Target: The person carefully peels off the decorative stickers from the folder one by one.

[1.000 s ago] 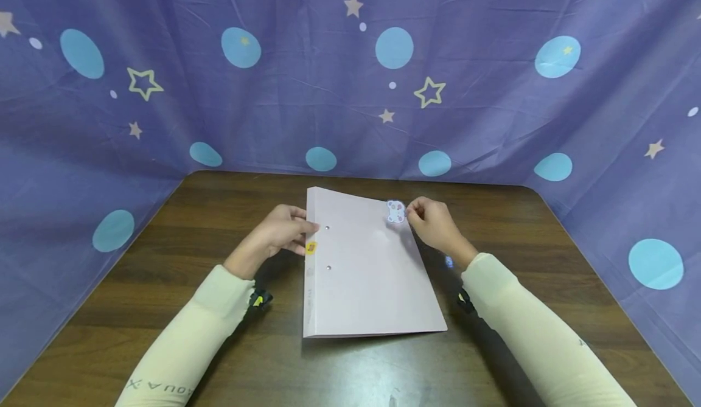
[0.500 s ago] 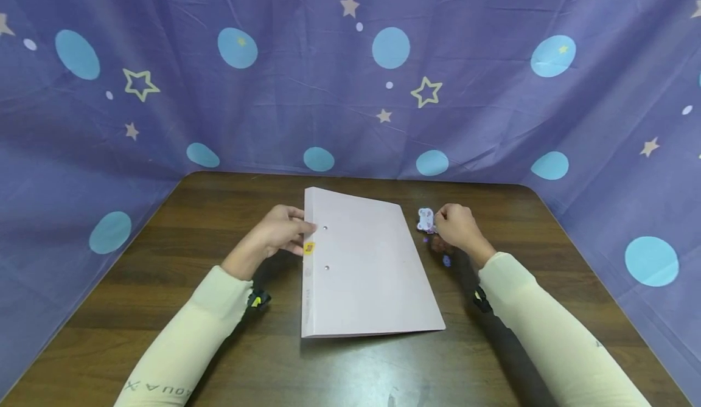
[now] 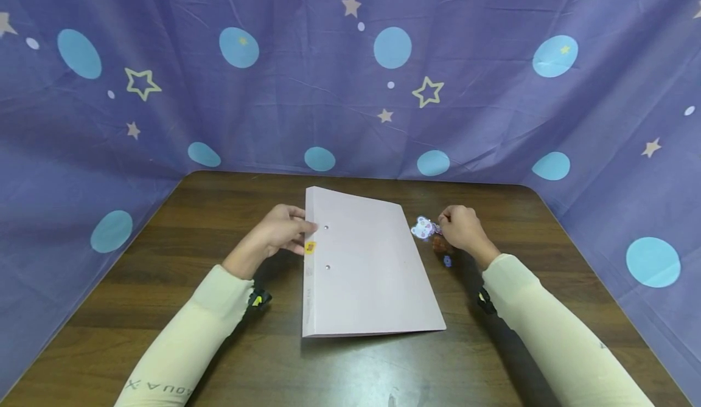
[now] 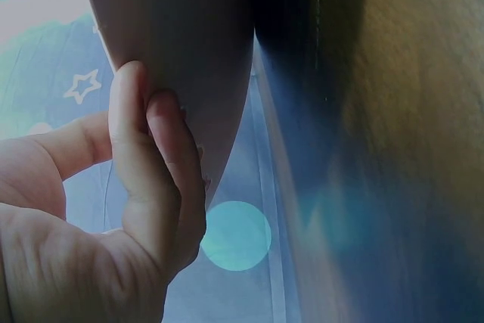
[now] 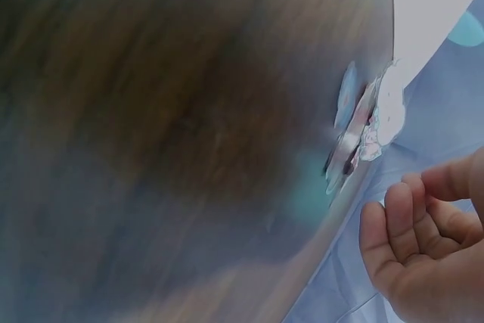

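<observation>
A white file folder with two rivets and a yellow label on its spine lies on the table. My left hand grips its spine side, thumb on the cover; in the left wrist view the fingers press against the folder's spine. Right of the folder lies a flat bear-shaped cutout. My right hand is just beside it. In the right wrist view the bent fingers are apart from the cutout, thumb tip close to the index finger, with nothing visible between them.
A brown piece and a small blue piece lie on the wooden table near the right hand. A purple curtain with stars and blue discs hangs behind the table.
My right hand has moved from the folder's upper right corner to the right, over the table. The bear cutout came along, has turned, and now lies apart from the fingers. The left hand stays put.
</observation>
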{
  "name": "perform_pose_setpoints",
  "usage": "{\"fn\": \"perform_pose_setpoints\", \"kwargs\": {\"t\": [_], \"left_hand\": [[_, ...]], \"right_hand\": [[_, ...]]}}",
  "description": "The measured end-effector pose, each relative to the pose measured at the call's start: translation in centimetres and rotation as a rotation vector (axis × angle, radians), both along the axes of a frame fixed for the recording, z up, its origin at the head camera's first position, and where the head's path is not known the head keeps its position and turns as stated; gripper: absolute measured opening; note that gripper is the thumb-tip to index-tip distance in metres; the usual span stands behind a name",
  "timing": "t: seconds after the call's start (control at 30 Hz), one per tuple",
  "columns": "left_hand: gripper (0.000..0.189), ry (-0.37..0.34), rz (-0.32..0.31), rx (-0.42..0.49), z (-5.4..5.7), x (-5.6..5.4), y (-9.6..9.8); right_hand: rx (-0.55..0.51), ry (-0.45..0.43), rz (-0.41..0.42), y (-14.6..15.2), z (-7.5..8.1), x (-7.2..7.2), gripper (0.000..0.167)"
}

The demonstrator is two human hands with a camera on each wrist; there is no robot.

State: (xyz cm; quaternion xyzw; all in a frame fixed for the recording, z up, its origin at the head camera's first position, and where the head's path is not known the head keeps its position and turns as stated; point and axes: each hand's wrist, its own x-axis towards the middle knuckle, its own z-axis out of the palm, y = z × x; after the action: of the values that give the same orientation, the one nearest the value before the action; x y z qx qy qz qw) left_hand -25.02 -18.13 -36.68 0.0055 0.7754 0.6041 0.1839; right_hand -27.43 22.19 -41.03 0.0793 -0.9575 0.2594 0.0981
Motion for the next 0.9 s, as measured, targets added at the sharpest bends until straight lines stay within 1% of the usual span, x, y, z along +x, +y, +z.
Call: {"fn": "perform_pose_setpoints", "kwargs": {"t": [0.2, 0.4, 0.5, 0.6, 0.73, 0.83, 0.9], "left_hand": [[0.055, 0.004, 0.015, 0.012, 0.1, 0.0, 0.0], [0.052, 0.022, 0.049, 0.02, 0.5, 0.1, 0.1], [0.053, 0.025, 0.064, 0.019, 0.6, 0.1, 0.2], [0.055, 0.038, 0.07, 0.016, 0.7, 0.2, 0.3], [0.057, 0.062, 0.077, 0.036, 1.0, 0.3, 0.6], [0.058, 0.079, 0.095, 0.059, 1.5, 0.3, 0.5], [0.058, 0.089, 0.11, 0.069, 2.0, 0.4, 0.5]], "right_hand": [[-0.014, -0.001, 0.02, -0.8, 0.0, 0.2, 0.023], [-0.049, -0.032, 0.063, -2.4, 0.4, 0.5, 0.023], [-0.059, -0.027, 0.112, -3.7, 0.9, 0.7, 0.022], [-0.046, 0.018, 0.167, -5.2, 1.3, 0.9, 0.02], [-0.061, 0.025, 0.25, -7.3, 1.8, 1.5, 0.017], [-0.075, 0.011, 0.328, -8.9, 2.5, 2.1, 0.017], [-0.082, 0.018, 0.383, -10.0, 3.1, 2.5, 0.018]]}}
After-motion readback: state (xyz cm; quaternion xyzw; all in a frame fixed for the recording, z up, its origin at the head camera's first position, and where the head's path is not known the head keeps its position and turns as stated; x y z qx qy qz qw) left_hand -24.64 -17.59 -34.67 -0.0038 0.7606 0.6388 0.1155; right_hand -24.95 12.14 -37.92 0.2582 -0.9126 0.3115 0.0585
